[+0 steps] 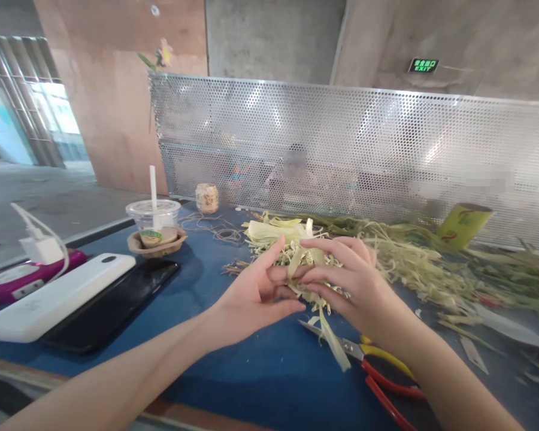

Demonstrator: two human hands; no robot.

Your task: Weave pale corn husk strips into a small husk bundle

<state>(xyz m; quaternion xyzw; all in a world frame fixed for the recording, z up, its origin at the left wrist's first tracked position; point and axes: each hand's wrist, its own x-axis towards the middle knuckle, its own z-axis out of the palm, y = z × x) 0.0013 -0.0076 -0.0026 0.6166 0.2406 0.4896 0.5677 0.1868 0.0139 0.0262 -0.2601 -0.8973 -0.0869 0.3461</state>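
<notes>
Blue tabletop (233, 374); hands (249, 293) (357, 278) touching flat, fibrous strip (297, 260).

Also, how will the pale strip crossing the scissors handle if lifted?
Probably light: the strip looks thin and narrow. Likely somewhat stiff: its lower end runs fairly straight past the scissors. Rolling seems unlikely: it's flat.

A concrete wall (273, 39), exit sign (423, 66), scissors (353, 349) and plant strips (413, 263) suggest a craft workshop.

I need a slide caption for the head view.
Left hand and right hand handle a pale green strip near scissors.
</notes>
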